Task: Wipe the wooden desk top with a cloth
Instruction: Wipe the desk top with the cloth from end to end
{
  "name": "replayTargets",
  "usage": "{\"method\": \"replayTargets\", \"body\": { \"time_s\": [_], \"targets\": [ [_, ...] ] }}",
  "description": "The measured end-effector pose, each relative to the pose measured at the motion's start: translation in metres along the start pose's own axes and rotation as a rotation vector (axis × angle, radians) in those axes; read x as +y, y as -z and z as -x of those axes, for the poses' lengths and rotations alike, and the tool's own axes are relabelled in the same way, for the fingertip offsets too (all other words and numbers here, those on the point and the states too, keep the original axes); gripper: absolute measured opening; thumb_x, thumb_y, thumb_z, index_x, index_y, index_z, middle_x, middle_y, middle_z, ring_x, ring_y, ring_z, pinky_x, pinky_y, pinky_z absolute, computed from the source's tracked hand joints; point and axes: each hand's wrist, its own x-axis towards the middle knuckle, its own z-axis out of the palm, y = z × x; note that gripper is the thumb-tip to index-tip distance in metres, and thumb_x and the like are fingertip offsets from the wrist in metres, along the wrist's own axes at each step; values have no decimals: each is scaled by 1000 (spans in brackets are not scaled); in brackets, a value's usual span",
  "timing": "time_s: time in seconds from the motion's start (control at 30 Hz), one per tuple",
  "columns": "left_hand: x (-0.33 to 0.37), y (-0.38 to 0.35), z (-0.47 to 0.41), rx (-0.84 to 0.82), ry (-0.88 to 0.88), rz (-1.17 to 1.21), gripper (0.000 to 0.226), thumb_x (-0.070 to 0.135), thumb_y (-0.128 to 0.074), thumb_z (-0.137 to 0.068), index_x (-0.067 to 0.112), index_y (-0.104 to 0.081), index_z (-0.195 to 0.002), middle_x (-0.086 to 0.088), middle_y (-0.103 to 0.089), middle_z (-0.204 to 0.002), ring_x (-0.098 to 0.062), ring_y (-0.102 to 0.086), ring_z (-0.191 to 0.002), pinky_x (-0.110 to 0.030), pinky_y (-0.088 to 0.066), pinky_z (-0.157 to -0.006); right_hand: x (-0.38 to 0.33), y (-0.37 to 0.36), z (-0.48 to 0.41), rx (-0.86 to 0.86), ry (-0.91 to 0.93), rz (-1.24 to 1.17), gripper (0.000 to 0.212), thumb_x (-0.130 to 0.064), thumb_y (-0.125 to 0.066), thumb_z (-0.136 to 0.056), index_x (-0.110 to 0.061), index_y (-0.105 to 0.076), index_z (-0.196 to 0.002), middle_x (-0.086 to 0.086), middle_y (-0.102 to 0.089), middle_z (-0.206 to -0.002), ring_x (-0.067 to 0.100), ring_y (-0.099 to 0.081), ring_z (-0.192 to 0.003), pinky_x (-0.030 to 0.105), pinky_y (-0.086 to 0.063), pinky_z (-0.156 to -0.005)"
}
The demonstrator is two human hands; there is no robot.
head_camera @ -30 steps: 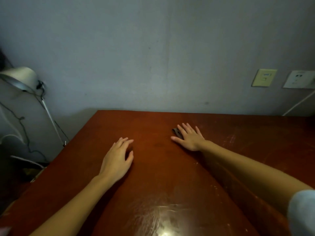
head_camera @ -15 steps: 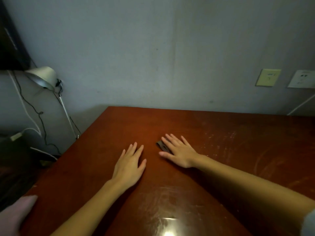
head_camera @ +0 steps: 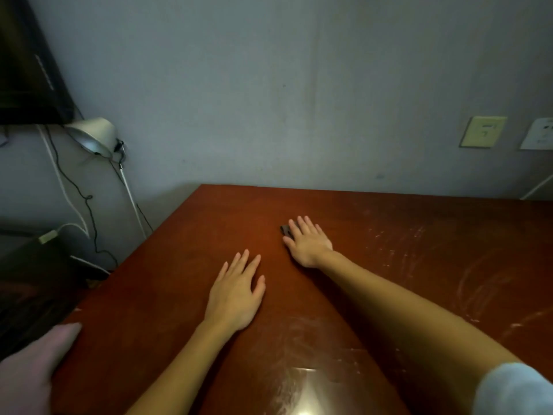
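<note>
The reddish-brown wooden desk top [head_camera: 389, 295] fills the lower view, with pale wipe streaks on its right half. My right hand [head_camera: 308, 242] lies flat with straight fingers on a small dark cloth [head_camera: 285, 229], of which only a corner shows past the fingertips. My left hand [head_camera: 236, 292] rests flat on the bare wood, nearer to me and to the left of the right hand, holding nothing.
The desk butts against a grey wall with two wall plates [head_camera: 483, 131] at the right. A white desk lamp [head_camera: 92, 136] and hanging cables [head_camera: 74, 187] stand beyond the desk's left edge. A pale blurred shape [head_camera: 33, 372] covers the lower left corner.
The view has shifted, so the lamp and desk edge sit further right. My right hand with the cloth has slid slightly left across the wood. The left hand stays flat on the desk.
</note>
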Motion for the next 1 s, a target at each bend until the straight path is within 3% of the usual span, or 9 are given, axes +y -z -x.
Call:
{"method": "replayTargets", "body": {
  "time_s": [0.27,0.47,0.7,0.83,1.0],
  "targets": [
    [-2,3,0,-31,-2,25,52,46,-26,-102,32,-19,-152,7,-9,-160,-7,-4,-147,-26,-2,-118,21,1,77,-51,320,33,57,-44,-17,-103,-24,1,-153,-1,7,-160,13,9,-147,30,4,-117],
    [-1,7,1,-37,-3,30,52,46,-26,-102,31,-19,-152,7,-10,-160,-8,-5,-147,-27,-3,-117,79,9,71,-19,140,47,56,-45,-13,-103,-24,1,-153,0,6,-160,15,7,-147,33,1,-118],
    [-3,1,-2,-4,-1,41,52,48,-26,-101,34,-20,-151,9,-11,-160,-6,-6,-146,-25,-2,-116,50,7,-10,29,7,12,55,-42,-13,-103,-20,-3,-153,4,3,-161,19,6,-148,36,0,-119],
    [-4,-1,-1,18,-1,47,52,47,-28,-101,33,-23,-151,9,-13,-159,-6,-7,-146,-25,-3,-117,19,3,-21,13,86,20,55,-41,-14,-103,-21,-6,-153,3,1,-161,19,5,-148,35,0,-118],
    [-2,-1,-1,16,-2,39,51,45,-28,-101,32,-23,-151,8,-13,-160,-7,-6,-146,-25,-3,-117,2,-3,20,-3,339,45,53,-41,-16,-104,-25,-7,-153,0,-1,-161,14,3,-148,32,1,-118]
  ]
}}
